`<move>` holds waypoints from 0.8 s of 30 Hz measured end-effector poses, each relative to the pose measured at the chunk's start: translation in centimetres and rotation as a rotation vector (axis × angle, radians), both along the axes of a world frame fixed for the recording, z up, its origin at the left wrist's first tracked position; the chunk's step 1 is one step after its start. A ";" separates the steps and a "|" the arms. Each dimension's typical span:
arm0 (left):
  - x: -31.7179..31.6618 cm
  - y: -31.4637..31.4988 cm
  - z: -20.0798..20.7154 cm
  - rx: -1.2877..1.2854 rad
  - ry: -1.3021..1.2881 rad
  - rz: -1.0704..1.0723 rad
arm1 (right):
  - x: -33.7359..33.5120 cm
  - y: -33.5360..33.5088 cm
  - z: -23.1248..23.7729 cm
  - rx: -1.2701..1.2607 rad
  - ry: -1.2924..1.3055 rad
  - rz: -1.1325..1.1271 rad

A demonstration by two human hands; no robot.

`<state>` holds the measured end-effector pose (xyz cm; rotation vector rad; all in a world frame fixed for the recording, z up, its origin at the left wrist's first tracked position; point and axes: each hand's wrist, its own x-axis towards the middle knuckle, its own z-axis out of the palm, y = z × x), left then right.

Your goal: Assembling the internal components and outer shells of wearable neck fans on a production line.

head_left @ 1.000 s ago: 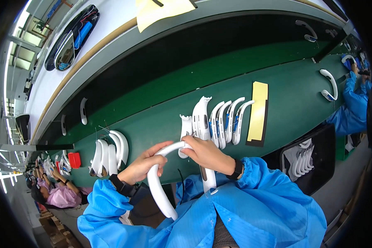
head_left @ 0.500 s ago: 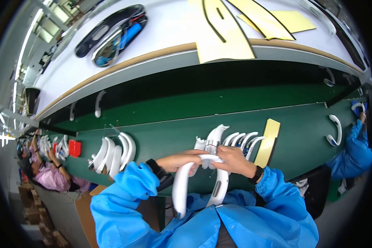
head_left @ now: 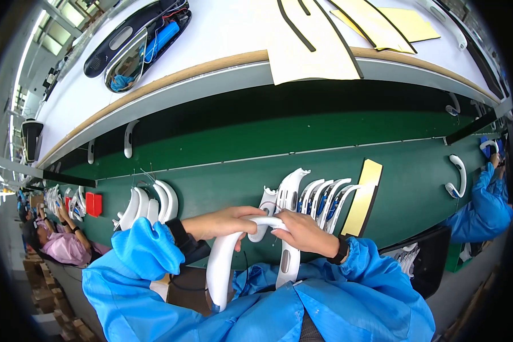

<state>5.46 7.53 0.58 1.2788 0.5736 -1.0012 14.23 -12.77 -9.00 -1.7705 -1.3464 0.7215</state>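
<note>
Both hands hold a white U-shaped neckband (head_left: pixel 219 271) in front of my chest, its two thick arms hanging down toward me. My left hand (head_left: pixel 225 222) has its fingers closed over the left part of the curved bridge. My right hand (head_left: pixel 309 231) pinches the bridge near its right end. An oblong slot shows in the right arm. Just beyond my hands, open white shell pieces (head_left: pixel 290 187) with a thin wire lie on the green bench. Beside them stands a row of curved white shells (head_left: pixel 341 208) with blue parts inside.
More curved white shells (head_left: pixel 164 199) lie on the green bench (head_left: pixel 222 176) at left, near a red bin (head_left: pixel 94 204). A yellow strip (head_left: pixel 363 196) lies at right. Above runs a white shelf (head_left: pixel 222 34) with yellow sheets. Co-workers sit at both ends; a black bin (head_left: pixel 430 259) stands at right.
My hands and the neckband have shifted left and slightly nearer, and the neckband's arms have spread into fuller view. The whole view has also shifted a little. Both hands keep hold of it.
</note>
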 end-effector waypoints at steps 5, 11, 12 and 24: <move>-2.8 -3.4 -0.7 0.084 -0.181 0.119 | -0.1 -1.4 -0.6 0.073 -0.162 -0.029; -3.7 -3.5 -2.7 -0.007 -0.213 0.124 | 1.2 -1.6 -0.4 0.118 -0.330 0.075; -3.1 -2.8 -3.6 -0.056 -0.208 0.124 | 1.7 -1.3 -0.4 0.104 -0.392 0.133; -7.7 -6.1 -22.0 1.221 -0.782 0.071 | 22.6 -2.4 -9.5 -0.477 -0.269 -0.955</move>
